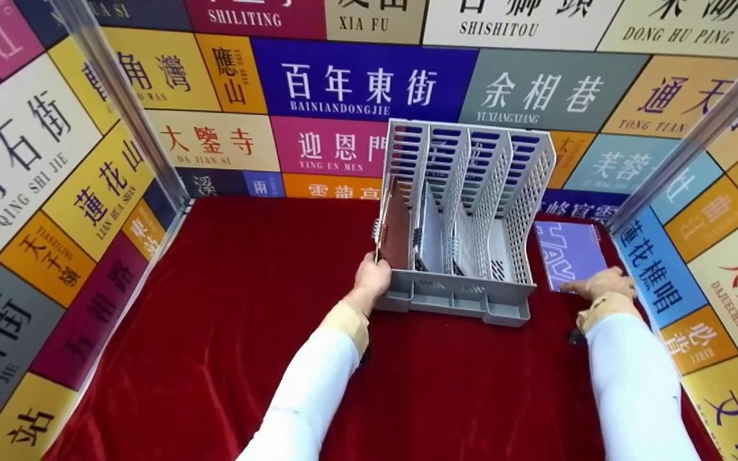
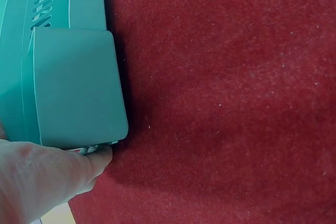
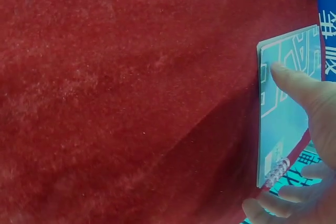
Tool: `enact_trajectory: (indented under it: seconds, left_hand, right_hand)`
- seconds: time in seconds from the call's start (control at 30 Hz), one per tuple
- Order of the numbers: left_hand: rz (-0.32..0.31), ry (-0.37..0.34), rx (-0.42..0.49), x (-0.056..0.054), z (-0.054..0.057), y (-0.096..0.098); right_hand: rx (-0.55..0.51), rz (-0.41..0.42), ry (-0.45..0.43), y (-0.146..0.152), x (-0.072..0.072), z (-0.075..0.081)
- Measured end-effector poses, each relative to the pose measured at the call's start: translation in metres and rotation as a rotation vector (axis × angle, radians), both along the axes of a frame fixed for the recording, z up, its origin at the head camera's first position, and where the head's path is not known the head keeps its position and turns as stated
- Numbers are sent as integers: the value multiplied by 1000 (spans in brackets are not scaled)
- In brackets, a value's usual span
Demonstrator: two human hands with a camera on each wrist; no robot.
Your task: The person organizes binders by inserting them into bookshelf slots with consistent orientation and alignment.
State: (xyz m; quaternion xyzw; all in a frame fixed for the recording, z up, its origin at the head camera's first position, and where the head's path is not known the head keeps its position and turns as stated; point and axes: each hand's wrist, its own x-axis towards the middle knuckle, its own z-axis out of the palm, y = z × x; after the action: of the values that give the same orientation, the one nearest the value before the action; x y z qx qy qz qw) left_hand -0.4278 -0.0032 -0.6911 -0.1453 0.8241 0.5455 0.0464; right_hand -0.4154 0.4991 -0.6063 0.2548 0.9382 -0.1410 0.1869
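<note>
A light grey file rack (image 1: 455, 298) with upright slotted dividers stands at the back of the red cloth. A brown-covered notebook (image 1: 397, 224) is in its leftmost compartment, and other thin books or notebooks stand in further compartments. My left hand (image 1: 374, 274) grips the rack's front left corner; in the left wrist view its fingers lie along the side wall, partly hidden. Right of the rack lies a purple spiral notebook (image 1: 571, 256) with large white letters. My right hand (image 1: 606, 285) is at its near right corner, thumb over the cover, fingers spread beyond the spiral edge (image 3: 278, 171).
Red velvet cloth (image 1: 247, 358) covers the table. Upright panels printed with coloured Chinese place-name signs (image 1: 369, 80) enclose the back and both sides. Clear corner posts (image 1: 696, 128) stand at the back left and back right. The purple notebook lies close to the right panel.
</note>
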Motion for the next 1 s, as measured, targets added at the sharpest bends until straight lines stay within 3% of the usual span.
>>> enact_trajectory:
  seconds: [0.17,0.37,0.47,0.57,0.8,1.0]
  left_hand:
    - [-16,-1,-21,0,-4,1]
    - [-14,6,-24,0,-3,1]
    - [-5,11,-26,0,-1,1]
    - [-2,17,-33,0,-1,0]
    - [-6,19,-33,-2,0,-1]
    - [-7,13,-28,-2,0,0]
  right_hand:
    - [-39,-11,-42,7,3,-9]
    - [-3,-1,-58,12,-5,-15]
    - [13,-34,-36,6,-7,-13]
    - [12,-74,-18,-7,2,-1]
    - [-84,-90,2,-45,41,52]
    - [-35,-133,49,-57,44,61]
